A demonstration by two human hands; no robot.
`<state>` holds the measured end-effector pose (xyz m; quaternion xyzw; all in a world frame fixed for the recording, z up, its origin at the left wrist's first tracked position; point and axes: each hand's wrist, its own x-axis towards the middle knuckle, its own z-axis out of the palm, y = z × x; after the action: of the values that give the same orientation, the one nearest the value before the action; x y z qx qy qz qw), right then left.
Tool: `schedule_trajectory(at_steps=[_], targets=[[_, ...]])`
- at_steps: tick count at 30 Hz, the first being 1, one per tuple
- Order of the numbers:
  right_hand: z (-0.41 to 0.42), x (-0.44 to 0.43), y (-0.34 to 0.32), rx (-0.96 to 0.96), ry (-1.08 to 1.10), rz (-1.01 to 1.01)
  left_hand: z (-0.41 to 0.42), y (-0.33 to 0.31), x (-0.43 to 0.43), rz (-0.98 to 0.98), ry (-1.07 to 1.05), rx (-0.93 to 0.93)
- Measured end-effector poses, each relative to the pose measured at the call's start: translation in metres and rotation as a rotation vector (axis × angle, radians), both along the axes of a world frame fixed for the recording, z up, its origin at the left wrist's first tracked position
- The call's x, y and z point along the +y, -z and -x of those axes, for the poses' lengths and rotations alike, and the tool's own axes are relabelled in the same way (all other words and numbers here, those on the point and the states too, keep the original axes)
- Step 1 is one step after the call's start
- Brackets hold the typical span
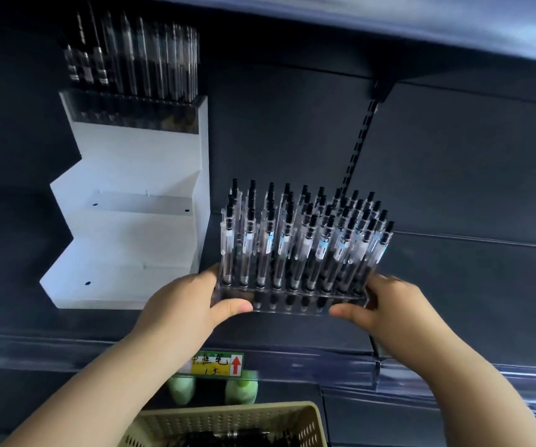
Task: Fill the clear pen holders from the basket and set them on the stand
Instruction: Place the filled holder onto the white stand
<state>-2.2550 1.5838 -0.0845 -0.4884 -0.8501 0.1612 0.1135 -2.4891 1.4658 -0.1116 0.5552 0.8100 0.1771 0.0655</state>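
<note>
The clear acrylic pen holder [292,304], packed with rows of upright black-tipped transparent pens [307,235], was at four o'clock of the white stepped stand [131,227]. The left hand [179,304] and right hand [392,304] gripped its ends, thumbs across the front.

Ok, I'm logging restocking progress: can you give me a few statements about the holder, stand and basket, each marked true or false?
1. The left hand and the right hand both grip the filled pen holder. True.
2. The white stand already has a holder of pens on its top step. True.
3. The gripped pen holder sits on the stand's lowest step. False: it is beside the stand, to its right.
4. The basket is blue. False: it is beige.
</note>
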Motion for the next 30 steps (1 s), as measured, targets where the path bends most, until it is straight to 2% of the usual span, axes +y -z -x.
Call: schedule_trajectory(at_steps=[7, 14, 23, 30], targets=[[0.040, -0.028, -0.029, -0.009, -0.073, -0.066, 0.037, -0.039, -0.041, 0.045, -0.071, 0.119], [0.105, -0.043, -0.052, 0.067, -0.150, 0.003, 0.088, -0.080, -0.065, 0.034, -0.149, 0.121], [0.175, -0.028, -0.080, 0.073, -0.159, 0.010, 0.166, -0.109, -0.050, 0.013, -0.138, 0.113], [0.220, -0.005, -0.087, -0.006, -0.194, -0.015, 0.207, -0.113, -0.026, -0.020, -0.140, 0.133]])
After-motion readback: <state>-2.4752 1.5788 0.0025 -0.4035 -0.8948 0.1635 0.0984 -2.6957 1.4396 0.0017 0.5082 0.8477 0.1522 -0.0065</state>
